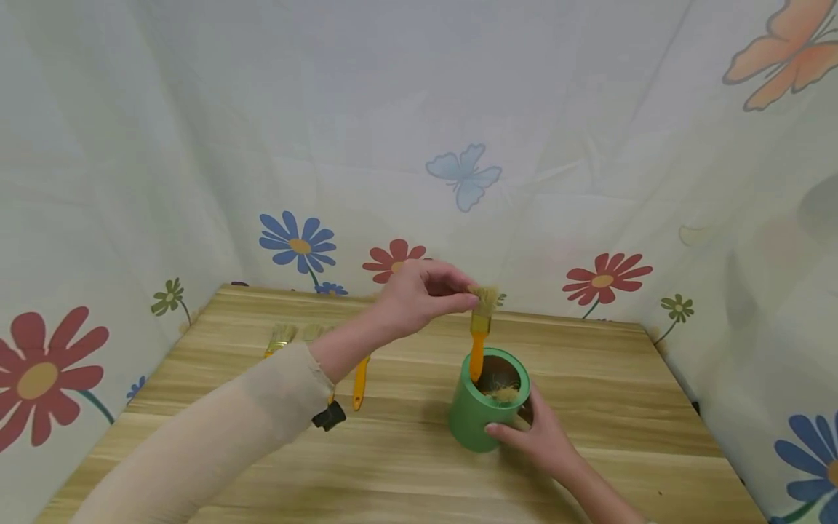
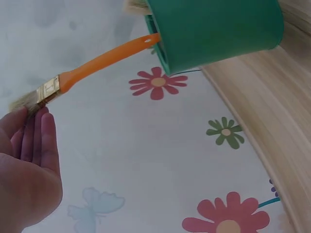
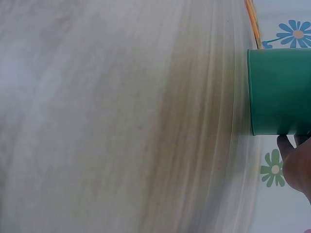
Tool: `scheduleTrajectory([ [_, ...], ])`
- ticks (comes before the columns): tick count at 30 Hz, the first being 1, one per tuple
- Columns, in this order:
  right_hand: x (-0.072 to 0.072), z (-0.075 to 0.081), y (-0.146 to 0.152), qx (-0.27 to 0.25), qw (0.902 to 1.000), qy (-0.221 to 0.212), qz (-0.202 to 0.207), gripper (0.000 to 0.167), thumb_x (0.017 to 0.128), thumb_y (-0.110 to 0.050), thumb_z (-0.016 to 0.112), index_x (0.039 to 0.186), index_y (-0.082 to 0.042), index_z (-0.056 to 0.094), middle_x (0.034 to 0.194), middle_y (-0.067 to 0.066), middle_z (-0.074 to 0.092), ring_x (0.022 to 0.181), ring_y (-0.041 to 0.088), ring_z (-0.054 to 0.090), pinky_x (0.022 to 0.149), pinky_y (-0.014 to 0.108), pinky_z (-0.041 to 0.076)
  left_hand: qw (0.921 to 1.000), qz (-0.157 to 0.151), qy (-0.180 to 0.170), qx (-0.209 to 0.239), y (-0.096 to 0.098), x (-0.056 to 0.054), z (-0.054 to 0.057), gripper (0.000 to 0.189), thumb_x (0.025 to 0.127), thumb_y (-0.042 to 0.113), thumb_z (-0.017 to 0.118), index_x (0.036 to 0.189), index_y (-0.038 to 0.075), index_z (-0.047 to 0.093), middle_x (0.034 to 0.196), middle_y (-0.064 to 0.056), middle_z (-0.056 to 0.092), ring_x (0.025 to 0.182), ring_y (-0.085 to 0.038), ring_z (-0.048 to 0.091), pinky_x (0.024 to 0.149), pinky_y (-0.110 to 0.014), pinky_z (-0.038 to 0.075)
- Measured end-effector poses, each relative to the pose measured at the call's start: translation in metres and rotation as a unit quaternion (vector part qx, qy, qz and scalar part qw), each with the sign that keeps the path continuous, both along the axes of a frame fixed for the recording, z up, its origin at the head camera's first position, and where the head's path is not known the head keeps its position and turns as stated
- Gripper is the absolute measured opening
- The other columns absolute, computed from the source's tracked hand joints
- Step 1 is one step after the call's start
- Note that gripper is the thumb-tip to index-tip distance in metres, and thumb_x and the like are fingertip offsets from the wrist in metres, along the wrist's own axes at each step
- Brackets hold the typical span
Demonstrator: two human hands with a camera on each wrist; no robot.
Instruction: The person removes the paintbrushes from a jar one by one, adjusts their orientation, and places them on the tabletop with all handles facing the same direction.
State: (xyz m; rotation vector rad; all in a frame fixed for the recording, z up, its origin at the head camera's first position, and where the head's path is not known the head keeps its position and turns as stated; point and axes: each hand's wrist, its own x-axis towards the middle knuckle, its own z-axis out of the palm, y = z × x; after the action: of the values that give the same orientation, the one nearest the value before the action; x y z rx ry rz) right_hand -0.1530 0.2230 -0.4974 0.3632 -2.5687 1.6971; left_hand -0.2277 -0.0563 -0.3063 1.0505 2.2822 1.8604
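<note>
My left hand (image 1: 419,298) pinches a paintbrush (image 1: 479,349) by its pale bristles, between thumb and fingers. The brush stands bristles up, and the end of its orange handle dips into the mouth of a green can (image 1: 474,415). In the left wrist view the brush's gold ferrule and the handle (image 2: 112,54) reach toward the can (image 2: 218,34). My right hand (image 1: 543,440) grips the can's right side, thumb at the front; some fingers are hidden behind it. Inside the can another tuft of pale bristles (image 1: 505,394) shows near the rim.
On the wooden table (image 1: 393,466), left of the can, lie several more paintbrushes, partly hidden by my left arm; one orange handle (image 1: 359,384) shows. A small black object (image 1: 329,415) is by my left sleeve. A flower-printed curtain (image 1: 366,160) hangs behind.
</note>
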Motion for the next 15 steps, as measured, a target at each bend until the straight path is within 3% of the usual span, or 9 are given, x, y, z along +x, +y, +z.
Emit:
scheduleTrajectory([
  [5, 0.000, -0.001, 0.000, -0.001, 1.0000, 0.005, 0.000, 0.087, 0.085, -0.018, 0.093, 0.158, -0.018, 0.045, 0.153, 0.012, 0.057, 0.140, 0.041, 0.055, 0.113, 0.064, 0.048, 0.9993, 0.015, -0.014, 0.031, -0.008, 0.001, 0.008, 0.019, 0.095, 0.007, 0.082, 0.113, 0.002, 0.080, 0.101, -0.007, 0.079, 0.093, -0.023, 0.077, 0.090, -0.039, 0.065],
  [15, -0.001, -0.004, 0.000, 0.003, 0.9999, 0.010, 0.000, 0.088, 0.086, -0.019, 0.092, 0.159, -0.018, 0.044, 0.153, 0.011, 0.057, 0.141, 0.040, 0.054, 0.113, 0.064, 0.047, 0.9973, 0.045, -0.049, 0.030, -0.035, -0.001, 0.013, 0.018, 0.097, 0.014, 0.082, 0.114, 0.008, 0.080, 0.107, -0.010, 0.074, 0.098, -0.031, 0.076, 0.089, -0.040, 0.064],
])
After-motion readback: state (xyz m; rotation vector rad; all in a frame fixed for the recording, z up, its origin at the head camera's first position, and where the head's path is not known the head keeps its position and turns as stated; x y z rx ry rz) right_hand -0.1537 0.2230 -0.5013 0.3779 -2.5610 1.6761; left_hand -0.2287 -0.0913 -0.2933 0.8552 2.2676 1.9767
